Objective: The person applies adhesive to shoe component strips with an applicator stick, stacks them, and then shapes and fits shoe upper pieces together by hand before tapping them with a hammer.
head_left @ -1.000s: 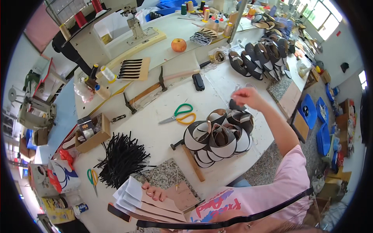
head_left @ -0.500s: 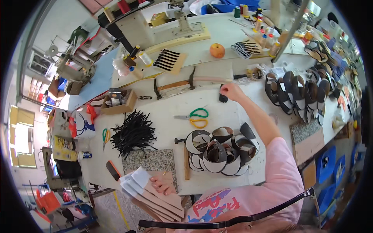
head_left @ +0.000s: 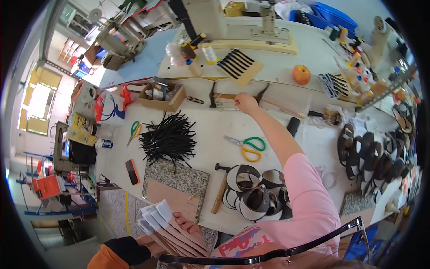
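Observation:
My right hand [head_left: 246, 103] reaches across the bench, fingers curled at the end of the wooden handle of a hammer [head_left: 213, 95]. A second hammer [head_left: 262, 93] lies just right of it. Low in the view, my left hand [head_left: 186, 223] holds a fanned stack of flat pinkish-beige pieces [head_left: 168, 228] with white ends; its thumb is hidden. Between the hands lie green-and-yellow-handled scissors [head_left: 251, 148] and a heap of black straps [head_left: 168, 139]. A black oblong block [head_left: 293, 127] rests beyond my right forearm.
Grey-and-white shoe uppers [head_left: 255, 201] crowd the bench beside another hammer [head_left: 219, 193]. A speckled stone slab [head_left: 174, 172] and a phone [head_left: 132, 172] lie nearer. Behind stand a cardboard box [head_left: 172, 104], an apple [head_left: 301, 74] and sewing machine [head_left: 268, 24]. Orange-and-black cloth [head_left: 121, 252] shows lower left.
My right hand has left the black block and moved left to the hammer handle. The view has swung, shifting the bench things rightward. Orange-and-black cloth has come in at lower left.

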A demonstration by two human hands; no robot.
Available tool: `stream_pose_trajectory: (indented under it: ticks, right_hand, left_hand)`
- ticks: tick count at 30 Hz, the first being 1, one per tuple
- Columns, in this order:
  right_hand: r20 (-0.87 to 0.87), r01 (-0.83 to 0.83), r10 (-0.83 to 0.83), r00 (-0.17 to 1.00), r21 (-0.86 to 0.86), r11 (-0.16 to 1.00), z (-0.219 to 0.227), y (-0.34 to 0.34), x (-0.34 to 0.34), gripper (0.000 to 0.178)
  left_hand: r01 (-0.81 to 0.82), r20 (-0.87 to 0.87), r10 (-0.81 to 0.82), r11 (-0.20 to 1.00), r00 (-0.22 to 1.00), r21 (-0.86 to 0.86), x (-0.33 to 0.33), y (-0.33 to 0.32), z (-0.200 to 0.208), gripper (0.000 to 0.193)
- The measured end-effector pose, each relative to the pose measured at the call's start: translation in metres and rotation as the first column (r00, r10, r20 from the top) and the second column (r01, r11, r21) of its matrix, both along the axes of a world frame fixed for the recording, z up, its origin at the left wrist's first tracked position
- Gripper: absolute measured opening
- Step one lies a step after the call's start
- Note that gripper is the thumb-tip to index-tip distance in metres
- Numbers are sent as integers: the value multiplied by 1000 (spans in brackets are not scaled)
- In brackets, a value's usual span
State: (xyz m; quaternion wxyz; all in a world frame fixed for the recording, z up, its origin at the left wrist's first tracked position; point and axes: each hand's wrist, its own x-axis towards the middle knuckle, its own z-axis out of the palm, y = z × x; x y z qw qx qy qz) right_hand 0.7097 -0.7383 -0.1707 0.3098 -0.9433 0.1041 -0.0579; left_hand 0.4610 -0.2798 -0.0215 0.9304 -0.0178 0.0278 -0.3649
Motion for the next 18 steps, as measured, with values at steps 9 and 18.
stream_pose_trajectory:
  ticks: [9, 18]
  right_hand:
    - [-191, -282, 234, 953, -279, 918, -53, 49, 82, 15]
    - [-472, -241, 125, 873, -193, 951, -59, 69, 107, 23]
  left_hand:
    - [-90, 10, 91, 994, 996, -67, 19, 16, -46, 44]
    - [-180, -52, 181, 983, 982, 22, 35, 29, -48, 48]
